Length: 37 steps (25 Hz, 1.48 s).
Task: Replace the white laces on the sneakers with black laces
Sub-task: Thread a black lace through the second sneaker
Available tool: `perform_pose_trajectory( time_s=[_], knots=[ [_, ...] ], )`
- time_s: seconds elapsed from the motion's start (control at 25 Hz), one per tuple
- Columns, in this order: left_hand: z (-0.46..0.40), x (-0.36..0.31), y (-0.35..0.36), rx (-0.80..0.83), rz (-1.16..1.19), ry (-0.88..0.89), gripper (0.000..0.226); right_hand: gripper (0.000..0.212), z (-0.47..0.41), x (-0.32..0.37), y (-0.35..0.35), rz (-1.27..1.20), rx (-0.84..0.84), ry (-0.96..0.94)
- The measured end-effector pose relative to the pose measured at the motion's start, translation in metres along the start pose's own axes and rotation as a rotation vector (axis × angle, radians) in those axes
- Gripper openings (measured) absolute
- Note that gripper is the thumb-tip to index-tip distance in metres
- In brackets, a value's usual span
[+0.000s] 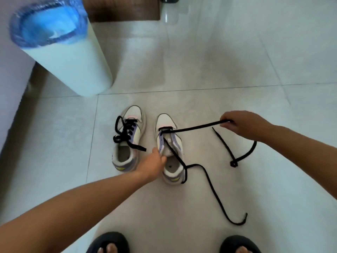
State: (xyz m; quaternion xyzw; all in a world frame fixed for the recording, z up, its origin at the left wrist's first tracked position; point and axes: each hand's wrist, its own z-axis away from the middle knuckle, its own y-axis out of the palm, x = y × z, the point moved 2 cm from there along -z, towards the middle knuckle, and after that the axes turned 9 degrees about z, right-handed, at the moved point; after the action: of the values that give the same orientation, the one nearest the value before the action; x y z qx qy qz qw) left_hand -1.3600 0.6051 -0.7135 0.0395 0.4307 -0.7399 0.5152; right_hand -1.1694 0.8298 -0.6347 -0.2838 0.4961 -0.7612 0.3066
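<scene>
Two white sneakers with purple trim stand side by side on the floor. The left sneaker [127, 143] is laced with a tied black lace. The right sneaker [171, 154] has a black lace [197, 127] through its lowest eyelets only. My right hand [240, 125] grips one end of that lace and holds it taut to the right; the rest of this end hangs down and loops on the floor. The other end trails over the shoe's opening and along the floor toward me. My left hand [155, 165] pinches the purple eyelet strip of the right sneaker.
A tall white bin [73, 66] with a blue bag liner stands at the back left, beside a pale wall or furniture edge. My two feet in dark slippers [109, 243] show at the bottom. Light floor tiles [237, 61] surround the shoes.
</scene>
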Motion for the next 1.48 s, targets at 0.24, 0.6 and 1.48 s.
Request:
perform_pose_trajectory(
  time_s=[0.24, 0.6, 1.48],
  knots=[
    [0.012, -0.038, -0.019, -0.175, -0.238, 0.089, 0.061, 0.035, 0.008, -0.015, 0.021, 0.211, -0.594, -0.207],
    [-0.004, -0.174, -0.037, 0.077, 0.355, 0.459, 0.034, 0.035, 0.021, -0.006, 0.012, 0.265, -0.857, -0.163],
    [0.007, -0.084, -0.127, -0.009, 1.098, 0.262, 0.024, 0.014, 0.071, -0.145, 0.079, -1.022, -0.259, 1.058]
  ],
)
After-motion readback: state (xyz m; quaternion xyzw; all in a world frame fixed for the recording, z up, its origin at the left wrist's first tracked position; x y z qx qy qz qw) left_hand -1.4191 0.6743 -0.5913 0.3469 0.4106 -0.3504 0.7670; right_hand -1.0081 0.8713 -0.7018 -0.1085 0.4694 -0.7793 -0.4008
